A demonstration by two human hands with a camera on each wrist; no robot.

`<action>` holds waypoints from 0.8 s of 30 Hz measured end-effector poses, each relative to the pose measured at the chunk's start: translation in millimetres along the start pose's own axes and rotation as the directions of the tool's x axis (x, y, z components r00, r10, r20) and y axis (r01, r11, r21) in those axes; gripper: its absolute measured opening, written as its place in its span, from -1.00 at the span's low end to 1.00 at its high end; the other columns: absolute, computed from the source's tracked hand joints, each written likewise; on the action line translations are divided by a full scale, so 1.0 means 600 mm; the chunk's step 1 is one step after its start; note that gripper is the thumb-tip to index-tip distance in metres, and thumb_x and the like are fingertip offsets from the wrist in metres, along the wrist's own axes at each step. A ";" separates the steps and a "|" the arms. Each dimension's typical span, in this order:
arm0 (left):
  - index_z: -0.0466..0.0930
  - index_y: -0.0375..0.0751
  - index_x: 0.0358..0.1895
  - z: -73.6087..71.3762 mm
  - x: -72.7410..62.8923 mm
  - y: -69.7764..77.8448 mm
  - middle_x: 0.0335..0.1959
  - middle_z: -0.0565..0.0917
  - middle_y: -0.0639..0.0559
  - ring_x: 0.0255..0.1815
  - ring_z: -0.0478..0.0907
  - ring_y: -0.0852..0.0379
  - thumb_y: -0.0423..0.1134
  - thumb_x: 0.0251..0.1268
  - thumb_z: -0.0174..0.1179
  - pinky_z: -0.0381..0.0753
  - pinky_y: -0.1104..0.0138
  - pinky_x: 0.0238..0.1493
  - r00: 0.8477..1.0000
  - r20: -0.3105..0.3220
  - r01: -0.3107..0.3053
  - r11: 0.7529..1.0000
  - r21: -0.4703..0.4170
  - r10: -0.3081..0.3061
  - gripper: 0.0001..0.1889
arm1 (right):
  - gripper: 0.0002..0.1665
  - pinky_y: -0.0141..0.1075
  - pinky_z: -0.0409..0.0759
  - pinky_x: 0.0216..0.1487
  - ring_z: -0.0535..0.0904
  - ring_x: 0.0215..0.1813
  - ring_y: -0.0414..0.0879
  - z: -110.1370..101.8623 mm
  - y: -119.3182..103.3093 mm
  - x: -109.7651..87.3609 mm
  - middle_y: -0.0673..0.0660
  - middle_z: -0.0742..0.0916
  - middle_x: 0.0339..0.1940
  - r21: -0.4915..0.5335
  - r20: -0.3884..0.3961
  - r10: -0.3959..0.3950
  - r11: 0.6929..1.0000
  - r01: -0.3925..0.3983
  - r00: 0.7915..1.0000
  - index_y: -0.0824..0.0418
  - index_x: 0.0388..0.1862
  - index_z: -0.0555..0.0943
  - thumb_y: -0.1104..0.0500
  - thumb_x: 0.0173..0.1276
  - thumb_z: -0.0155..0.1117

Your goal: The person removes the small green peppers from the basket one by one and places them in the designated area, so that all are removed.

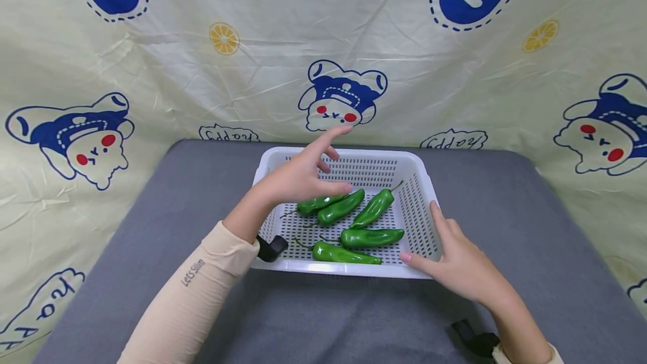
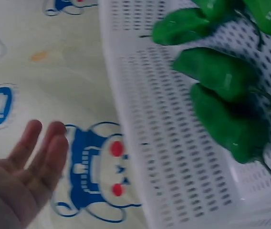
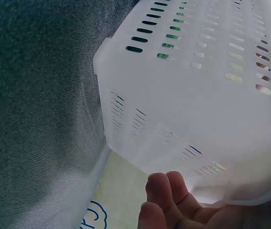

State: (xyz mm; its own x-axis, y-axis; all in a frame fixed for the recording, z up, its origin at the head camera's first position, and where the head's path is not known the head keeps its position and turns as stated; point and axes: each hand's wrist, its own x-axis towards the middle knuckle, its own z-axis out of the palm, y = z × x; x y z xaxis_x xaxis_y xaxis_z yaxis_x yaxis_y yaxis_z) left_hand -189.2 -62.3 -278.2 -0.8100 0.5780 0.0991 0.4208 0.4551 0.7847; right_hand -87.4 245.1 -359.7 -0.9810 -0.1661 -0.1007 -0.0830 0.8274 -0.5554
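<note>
Beige sleeve (image 1: 192, 291), near left. Left hand (image 1: 298, 178): spread above basket (image 1: 343, 269), holding nothing. Right hand (image 1: 462, 263): astride right rim, thumb inside; whether pinching, cannot tell. Green peppers (image 1: 371, 237), five, inside basket, on worktop (image 1: 510, 229). Advisable: steady rim evenly, wrist strap (image 1: 273, 248) clear of stems. Right wrist view adds fingertips (image 3: 158, 186) outside basket wall, hidden in head view.

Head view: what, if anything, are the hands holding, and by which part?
The right hand is at the near right corner of the basket, thumb over the rim; whether it grips cannot be told. The left hand holds nothing.
</note>
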 end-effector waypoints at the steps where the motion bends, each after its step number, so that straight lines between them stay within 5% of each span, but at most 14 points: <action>1: -0.09 0.39 0.56 0.002 0.007 -0.006 0.29 0.38 -0.07 0.13 0.52 -0.04 -0.08 0.15 0.45 0.60 0.07 0.08 0.999 0.032 0.002 1.000 -0.018 -0.002 0.03 | 0.43 -0.05 0.59 -0.13 0.58 0.05 0.13 0.000 0.001 0.000 0.44 0.28 0.39 0.003 0.001 -0.001 1.000 0.001 1.000 0.05 0.62 -0.42 -0.43 0.19 0.30; 8: -0.14 0.43 0.56 0.021 0.045 -0.042 0.29 0.38 -0.09 0.11 0.53 -0.04 -0.09 0.07 0.50 0.63 0.15 0.00 0.974 0.227 0.009 1.000 -0.014 -0.006 0.11 | 0.44 -0.07 0.58 -0.14 0.57 0.04 0.13 0.001 0.001 -0.002 0.45 0.28 0.39 -0.004 0.001 -0.011 1.000 0.011 1.000 0.07 0.62 -0.41 -0.43 0.18 0.32; 13: -0.07 0.28 0.58 0.039 0.065 -0.061 0.42 0.28 -0.03 0.29 0.39 -0.07 -0.13 0.07 0.50 0.57 0.10 0.16 0.944 0.329 0.010 1.000 0.023 -0.017 0.08 | 0.45 -0.08 0.57 -0.17 0.55 0.04 0.13 0.000 0.000 0.000 0.45 0.28 0.39 -0.011 0.000 -0.012 1.000 0.012 1.000 0.07 0.62 -0.41 -0.43 0.18 0.32; 18: -0.04 0.32 0.58 0.055 0.077 -0.081 0.58 0.10 0.04 0.57 0.06 -0.05 -0.07 0.07 0.50 0.25 -0.09 0.46 0.919 0.377 0.048 0.983 0.180 -0.114 0.06 | 0.45 -0.12 0.56 -0.19 0.56 0.01 0.11 0.001 0.001 0.001 0.44 0.30 0.38 -0.013 -0.005 -0.012 1.000 0.012 1.000 0.05 0.62 -0.40 -0.44 0.16 0.32; 24: -0.06 0.44 0.57 0.072 0.086 -0.096 0.61 -0.02 -0.04 0.60 -0.02 -0.12 0.03 0.12 0.45 0.12 -0.19 0.48 0.877 0.404 0.115 0.931 0.347 -0.259 0.02 | 0.44 -0.12 0.56 -0.21 0.56 0.00 0.10 0.001 0.002 0.001 0.45 0.30 0.37 -0.015 -0.012 -0.016 1.000 0.016 1.000 0.08 0.63 -0.39 -0.42 0.18 0.33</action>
State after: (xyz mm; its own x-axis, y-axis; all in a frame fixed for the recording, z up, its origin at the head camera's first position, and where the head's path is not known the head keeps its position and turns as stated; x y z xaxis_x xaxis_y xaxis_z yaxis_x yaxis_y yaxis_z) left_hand -237.5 -29.2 -344.6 -0.6547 0.6628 -0.3634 0.4399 0.7251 0.5298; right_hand -87.8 245.7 -361.0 -0.9814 -0.1733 -0.0821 -0.1014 0.8324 -0.5449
